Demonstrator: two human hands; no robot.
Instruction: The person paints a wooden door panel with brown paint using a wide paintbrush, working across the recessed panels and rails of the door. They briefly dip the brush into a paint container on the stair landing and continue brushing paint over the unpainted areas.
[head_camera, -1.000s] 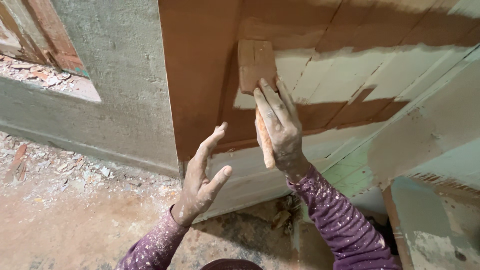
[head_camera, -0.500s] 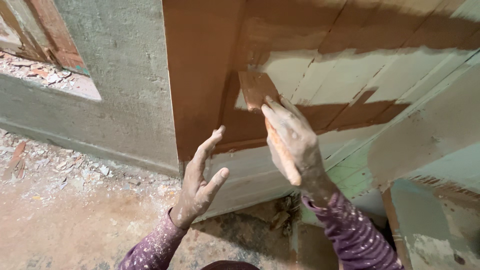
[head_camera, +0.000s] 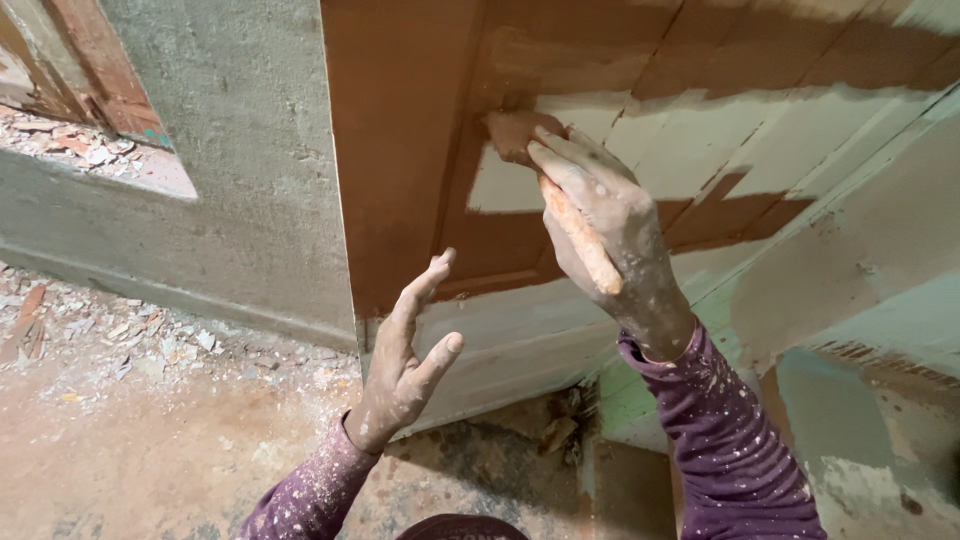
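Observation:
My right hand (head_camera: 605, 225) grips a paintbrush by its orange handle (head_camera: 585, 240). The brush head (head_camera: 510, 132) is loaded with brown paint and presses on a pale unpainted patch of the wooden door (head_camera: 400, 150). Much of the door is coated brown; pale green-white areas remain around and below the brush. My left hand (head_camera: 405, 365) hovers below and left of the brush, fingers spread, holding nothing, close to the door's lower edge. Both sleeves are purple and speckled with paint.
A rough grey plastered wall (head_camera: 230, 170) stands left of the door, with a window opening and red-brown frame (head_camera: 90, 70) at the far left. Rubble and paint flakes (head_camera: 90, 330) litter the dusty floor. A pale green wall surface (head_camera: 870, 300) lies at the right.
My right hand has tilted and swept the brush leftward and slightly down across the pale patch. My left hand has barely moved.

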